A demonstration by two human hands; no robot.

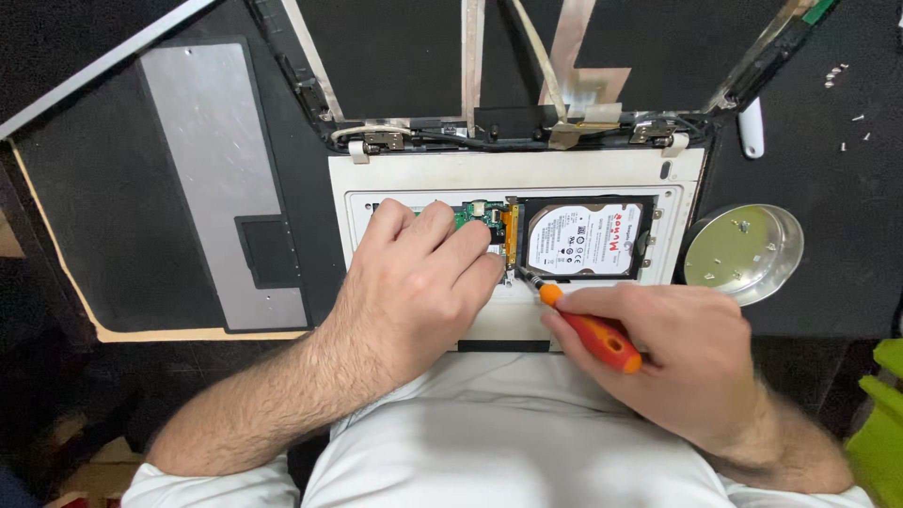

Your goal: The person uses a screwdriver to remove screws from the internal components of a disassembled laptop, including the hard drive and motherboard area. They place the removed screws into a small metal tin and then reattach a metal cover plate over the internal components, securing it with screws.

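Note:
An opened white laptop base lies in front of me with its bare lid frame tilted back. A hard drive with a white label sits in its bay, beside a green circuit board. My left hand rests palm down on the base, fingers over the circuit board. In my right hand is a screwdriver with a red and orange handle. Its tip touches the lower left corner of the hard drive bay.
A round metal dish holding small screws stands right of the laptop. A removed black and silver panel lies at the left. Loose screws and a white object lie at the back right. Something green is at the right edge.

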